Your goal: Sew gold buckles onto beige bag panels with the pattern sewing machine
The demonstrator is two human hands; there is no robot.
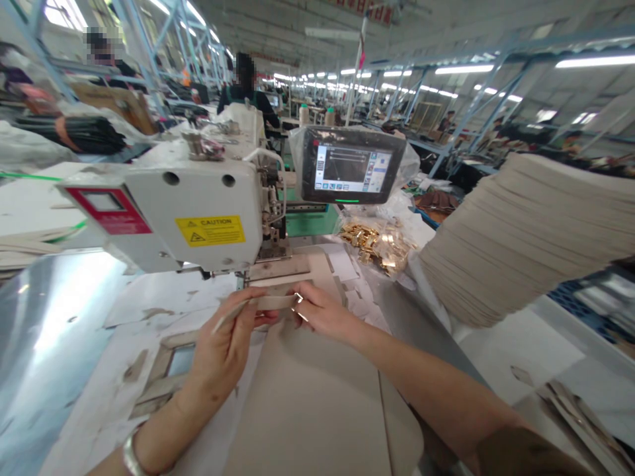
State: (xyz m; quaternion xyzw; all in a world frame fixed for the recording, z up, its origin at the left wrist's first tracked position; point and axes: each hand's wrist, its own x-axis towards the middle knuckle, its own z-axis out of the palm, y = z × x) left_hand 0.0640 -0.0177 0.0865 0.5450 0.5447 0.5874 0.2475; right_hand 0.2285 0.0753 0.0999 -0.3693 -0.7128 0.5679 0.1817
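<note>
Between my two hands stretches a narrow beige strap [272,302], just in front of the sewing machine [198,198]. My left hand [227,337] is closed around the strap, whose end runs back across the palm. At the strap's right end, my right hand [320,312] pinches it together with a shiny gold metal buckle [299,305]. Beneath the hands lies a large flat beige panel [307,403], reaching toward my body. The machine's needle area and clamp [280,268] are right behind the hands.
A screen [350,165] stands behind the machine. Gold metal pieces in a plastic bag [377,244] lie right of it. A tall stack of beige panels [530,231] leans at the right. A beige frame piece [166,370] lies left. A person [245,89] sits farther back.
</note>
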